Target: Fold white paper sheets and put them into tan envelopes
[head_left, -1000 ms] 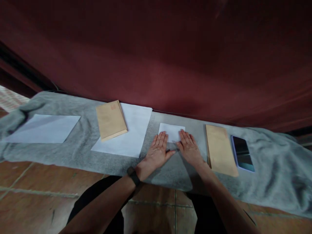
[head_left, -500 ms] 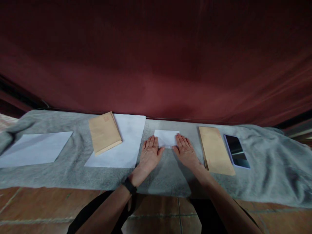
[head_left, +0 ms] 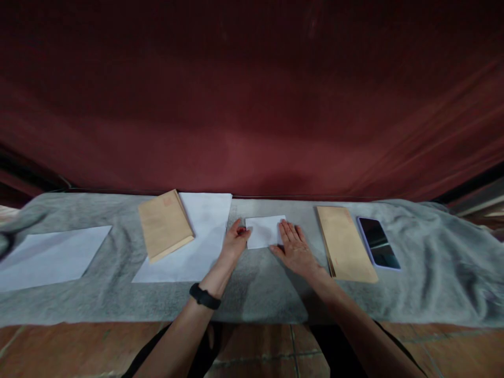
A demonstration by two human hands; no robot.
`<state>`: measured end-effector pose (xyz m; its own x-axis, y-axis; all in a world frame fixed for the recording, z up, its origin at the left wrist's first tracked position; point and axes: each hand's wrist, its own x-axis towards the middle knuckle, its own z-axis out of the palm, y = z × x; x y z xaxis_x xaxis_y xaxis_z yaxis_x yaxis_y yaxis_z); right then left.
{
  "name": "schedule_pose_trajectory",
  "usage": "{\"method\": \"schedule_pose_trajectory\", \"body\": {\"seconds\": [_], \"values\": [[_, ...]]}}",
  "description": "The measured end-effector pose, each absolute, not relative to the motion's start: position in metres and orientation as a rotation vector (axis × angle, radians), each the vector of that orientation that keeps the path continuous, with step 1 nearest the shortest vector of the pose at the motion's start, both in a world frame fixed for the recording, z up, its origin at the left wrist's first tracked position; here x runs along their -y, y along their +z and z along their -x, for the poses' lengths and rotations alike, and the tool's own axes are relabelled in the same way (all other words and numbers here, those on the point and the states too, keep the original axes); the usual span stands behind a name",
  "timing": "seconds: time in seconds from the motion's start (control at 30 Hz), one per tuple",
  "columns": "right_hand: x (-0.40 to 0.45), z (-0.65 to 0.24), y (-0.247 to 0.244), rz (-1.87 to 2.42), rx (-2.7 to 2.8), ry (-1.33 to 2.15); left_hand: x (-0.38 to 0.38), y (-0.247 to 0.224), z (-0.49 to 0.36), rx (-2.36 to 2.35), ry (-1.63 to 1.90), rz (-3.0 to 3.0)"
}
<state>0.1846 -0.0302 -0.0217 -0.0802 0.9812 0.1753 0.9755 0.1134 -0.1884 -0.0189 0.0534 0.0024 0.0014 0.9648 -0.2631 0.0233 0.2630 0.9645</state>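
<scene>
A small folded white paper lies on the grey cloth in front of me. My left hand is at its left edge, fingers curled, with thumb and forefinger close together at the paper; whether they grip it is too small to tell. Flat on the paper's right edge rests my right hand, its fingers stretched out and its thumb apart at the lower edge. A black band circles my left wrist.
To the left, a stack of brown envelopes rests on large white sheets; another white sheet lies farther left. On the right are more brown envelopes and a phone. A dark red surface rises behind.
My left hand has lifted from lying flat and curled its fingers at the paper's left edge. My right hand stays flat. The view has shifted slightly.
</scene>
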Motion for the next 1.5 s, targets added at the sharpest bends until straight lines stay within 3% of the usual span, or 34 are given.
{"method": "schedule_pose_trajectory", "body": {"seconds": [0.33,0.6,0.7,1.03,1.5], "values": [[0.029,-0.173,-0.003,1.787,2.069,0.193,-0.044,0.033,0.001,-1.013,1.010,-0.786],[0.016,-0.175,0.025,1.336,1.056,1.101,-0.038,0.035,-0.008,-0.971,1.007,-0.768],[0.017,-0.170,0.025,1.196,0.852,1.287,-0.033,0.027,-0.011,-0.959,0.927,-0.789],[0.015,-0.205,0.012,1.347,0.653,1.146,-0.060,0.009,0.014,-1.168,0.855,-1.380],[0.022,-0.205,0.015,1.940,1.259,1.171,-0.073,0.003,0.014,-1.509,1.004,-1.944]]}}
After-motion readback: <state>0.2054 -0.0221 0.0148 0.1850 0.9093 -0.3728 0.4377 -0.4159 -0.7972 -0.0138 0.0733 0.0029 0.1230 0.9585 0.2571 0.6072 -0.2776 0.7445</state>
